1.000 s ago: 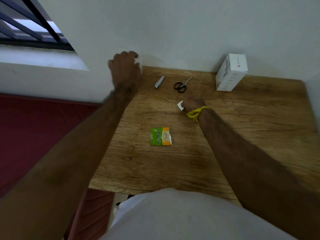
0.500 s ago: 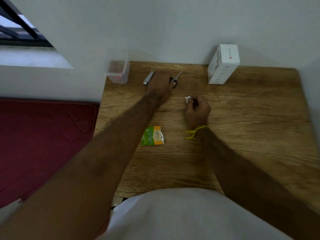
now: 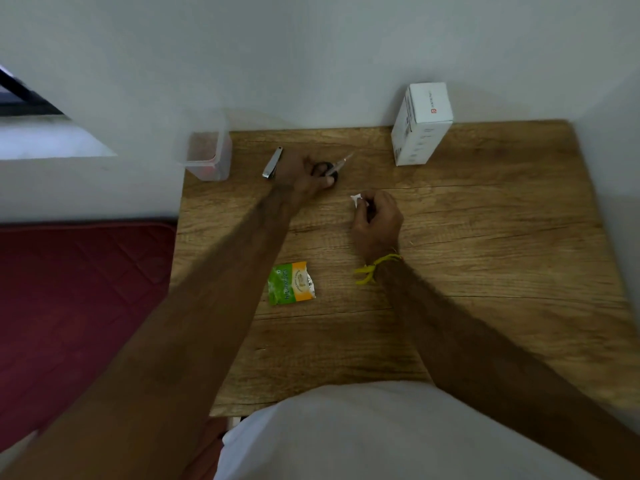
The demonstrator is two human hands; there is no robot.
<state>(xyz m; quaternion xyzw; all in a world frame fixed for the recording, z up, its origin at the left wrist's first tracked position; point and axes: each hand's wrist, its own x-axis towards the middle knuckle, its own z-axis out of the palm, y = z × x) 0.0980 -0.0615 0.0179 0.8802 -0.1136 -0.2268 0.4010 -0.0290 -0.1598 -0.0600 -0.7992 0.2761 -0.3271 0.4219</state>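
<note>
Small scissors (image 3: 341, 163) near the table's (image 3: 485, 237) far edge are gripped by the left hand's (image 3: 304, 173) curled fingers; a white scrap (image 3: 356, 198) is pinched in the right hand (image 3: 379, 220). Lifted hastily, the blades could be swung into that hand; the adjacent nail clipper (image 3: 272, 163) could be knocked.

I read the table (image 3: 485, 271) as matt, grainy wood, with a clear plastic container (image 3: 207, 154) at its far left corner and a smooth white cardboard box (image 3: 420, 123) at the far edge. The nail clipper (image 3: 272, 163) is bright polished metal, and the scissors (image 3: 341, 164) gripped by the left hand (image 3: 304, 174) pair black plastic handles with thin metal blades. The scrap (image 3: 356, 198) pinched by the right hand (image 3: 377, 220) looks like white paper, the sachet (image 3: 291, 282) is glossy printed film with a silvery foil edge, and the wristband (image 3: 375, 266) is yellow thread.
</note>
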